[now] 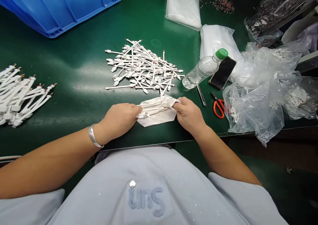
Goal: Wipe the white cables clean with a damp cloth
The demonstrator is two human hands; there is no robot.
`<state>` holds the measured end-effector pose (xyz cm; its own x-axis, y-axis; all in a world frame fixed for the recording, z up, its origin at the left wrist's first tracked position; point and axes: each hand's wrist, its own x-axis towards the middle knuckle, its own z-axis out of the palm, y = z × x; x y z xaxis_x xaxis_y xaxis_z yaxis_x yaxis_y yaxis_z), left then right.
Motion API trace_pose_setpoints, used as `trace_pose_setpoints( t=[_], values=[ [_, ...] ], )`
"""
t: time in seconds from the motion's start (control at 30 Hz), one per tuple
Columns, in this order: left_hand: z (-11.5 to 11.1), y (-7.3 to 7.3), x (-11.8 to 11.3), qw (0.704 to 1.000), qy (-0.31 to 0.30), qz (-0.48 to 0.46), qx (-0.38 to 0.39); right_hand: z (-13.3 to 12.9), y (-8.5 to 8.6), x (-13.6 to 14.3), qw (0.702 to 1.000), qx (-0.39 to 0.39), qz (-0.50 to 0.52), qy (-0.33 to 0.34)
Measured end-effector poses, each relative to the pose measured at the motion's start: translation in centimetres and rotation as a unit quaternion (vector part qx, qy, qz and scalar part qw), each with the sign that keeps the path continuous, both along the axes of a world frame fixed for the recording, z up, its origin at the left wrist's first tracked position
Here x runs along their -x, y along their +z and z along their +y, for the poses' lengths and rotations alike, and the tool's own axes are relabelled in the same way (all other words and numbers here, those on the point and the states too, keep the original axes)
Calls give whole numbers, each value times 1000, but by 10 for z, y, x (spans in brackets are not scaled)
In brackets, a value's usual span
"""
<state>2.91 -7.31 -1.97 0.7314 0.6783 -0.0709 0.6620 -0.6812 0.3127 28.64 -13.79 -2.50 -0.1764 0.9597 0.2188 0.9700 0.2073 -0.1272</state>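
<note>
Closest to the camera, a pale blue shirt [154, 175] with raised lettering, backed up against the edge of a green counter [79, 107]. Just beyond the shirt, the left hand [121, 120] and the right hand [190, 114], both pinching thumb against fingers at opposite ends of a white cloth [159, 120]. Gathered and creased by the right thumb, flatter toward the middle; probably held from both sides to keep the fabric spread and steady. Across it, close to the left fingertips, a white cable [143, 116], plug end leftward.

Straight beyond the hands, a tangled cable pile [141, 67], likely left there for easy reach. Well out past the left hand, a cable bunch [17, 96] lying roughly in one direction, perhaps kept apart on purpose. Near the right hand, outward of it, a slim metal tool [201, 95] and red-handled snips [218, 108], seemingly parked ready for use; farther out, a bottle [201, 71], a phone [222, 74] and crumpled clear bags [258, 107]. Far beyond the left hand, a blue bin [72, 5].

Hidden: most fingertips, tucked behind the cloth. Hard to make out: the number of cables on the fabric, and the contents of the bags. Cut off by the frame: the bin and the left-hand bunch.
</note>
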Motion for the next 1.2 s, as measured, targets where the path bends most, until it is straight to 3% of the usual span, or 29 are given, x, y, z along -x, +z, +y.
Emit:
trace_pose_setpoints(
  t=[0.17,0.27,0.47,0.57,0.77,0.9,1.0,1.2],
  values=[
    [0,0,-2,997,-10,61,-38,-9,1,-1,994,-16,103,-45],
    [-2,2,-1,997,-16,61,-53,-11,-2,3,992,-9,123,-23],
    [-3,7,3,991,-86,63,-85,-17,-13,15,994,-8,102,24],
    [1,5,7,997,-61,29,-43,-21,-19,19,997,-28,54,45],
    [12,5,13,981,89,-142,95,-24,-26,21,997,-55,45,31],
    [10,6,11,967,63,-168,180,-25,-28,20,996,-56,61,36],
    [8,3,7,972,44,-138,188,-24,-27,20,995,-70,57,48],
    [9,-2,1,966,98,-125,204,-4,-15,27,987,-43,4,154]
  ],
)
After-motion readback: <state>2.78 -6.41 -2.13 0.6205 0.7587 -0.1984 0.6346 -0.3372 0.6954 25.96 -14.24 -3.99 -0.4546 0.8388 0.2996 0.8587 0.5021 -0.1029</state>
